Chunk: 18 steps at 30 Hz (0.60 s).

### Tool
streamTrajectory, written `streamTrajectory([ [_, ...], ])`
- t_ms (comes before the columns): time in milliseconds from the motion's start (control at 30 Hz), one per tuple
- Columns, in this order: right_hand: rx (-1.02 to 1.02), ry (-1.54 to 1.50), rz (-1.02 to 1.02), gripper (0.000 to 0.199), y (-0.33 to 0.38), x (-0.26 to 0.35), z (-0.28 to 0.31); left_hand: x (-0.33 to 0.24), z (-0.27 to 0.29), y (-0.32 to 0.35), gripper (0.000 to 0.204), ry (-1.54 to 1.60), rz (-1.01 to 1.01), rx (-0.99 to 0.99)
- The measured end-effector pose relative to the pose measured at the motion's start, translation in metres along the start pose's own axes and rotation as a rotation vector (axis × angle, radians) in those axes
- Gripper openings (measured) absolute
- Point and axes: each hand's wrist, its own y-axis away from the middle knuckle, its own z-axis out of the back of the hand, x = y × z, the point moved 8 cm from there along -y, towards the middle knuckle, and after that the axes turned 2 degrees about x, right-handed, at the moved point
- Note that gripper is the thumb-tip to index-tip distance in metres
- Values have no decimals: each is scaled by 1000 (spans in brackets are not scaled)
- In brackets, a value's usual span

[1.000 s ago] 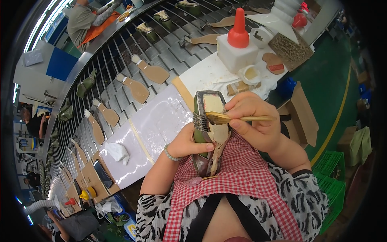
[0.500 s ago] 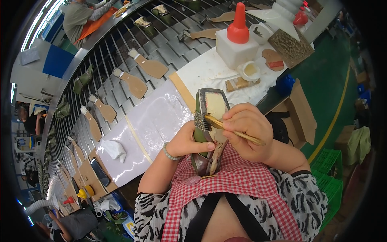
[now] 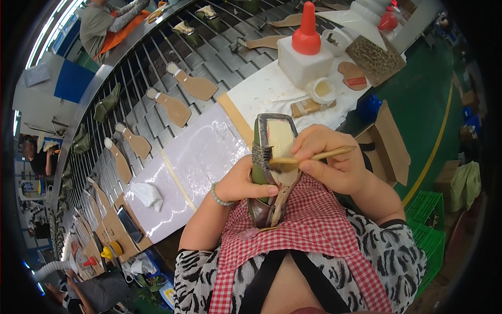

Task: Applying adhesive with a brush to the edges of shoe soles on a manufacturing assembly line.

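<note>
My left hand, with a bead bracelet at its wrist, is closed around a green shoe upper on a last. The shoe's pale underside faces up, and a decorated strap crosses its left side. In my right hand a thin brush with a wooden-looking handle is pinched between thumb and fingers. The brush end lies at the middle of the underside, beside the strap. Motion blurs the bristles a little. The shoe's lower end rests near my red checked apron.
Beyond the shoe stand a white bottle with a red nozzle and a small open jar. Several tan insoles lie on the slatted metal conveyor. A white cloth and a phone are at left; green crates at right.
My right hand has shifted slightly right, and the brush handle now slants up to the right instead of down. The brush end has moved a little along the underside. My left hand stays put.
</note>
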Motion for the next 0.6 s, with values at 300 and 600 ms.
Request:
streamTrajectory([
  [300,-292,267,158,13,5,19,25,1,2,3,54,16,-11,-6],
  [600,-499,682,-248,15,13,-78,147,19,24,26,66,87,-41,-114],
])
